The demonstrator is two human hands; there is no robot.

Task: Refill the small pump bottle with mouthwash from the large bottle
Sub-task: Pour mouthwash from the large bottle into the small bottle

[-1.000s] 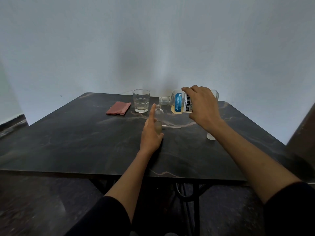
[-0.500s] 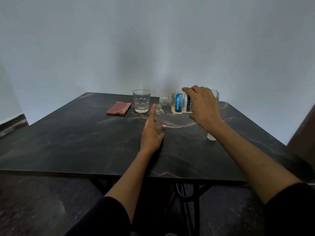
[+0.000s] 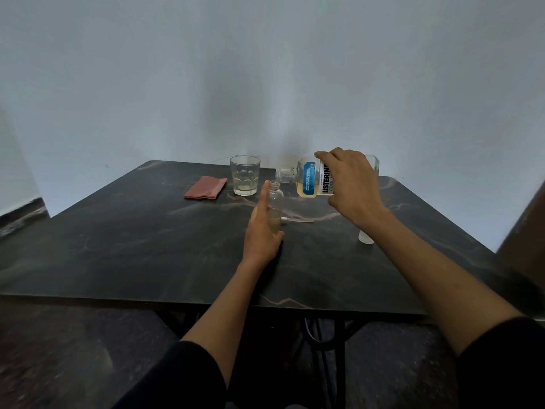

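Right of frame centre, the right hand (image 3: 349, 180) clamps the large clear plastic mouthwash bottle (image 3: 311, 179), tipped flat, its neck over the small clear pump bottle's (image 3: 275, 208) open mouth. That narrow, light bottle, partly filled with pale yellow liquid, looks easy to topple; the left hand (image 3: 262, 231) braces its lower body, fingers only partly curled. Best gripped low.

Dark marble table (image 3: 118, 246): red cloth (image 3: 205, 188), glass (image 3: 245, 175), small bottle (image 3: 275, 206), white cap (image 3: 365, 238).
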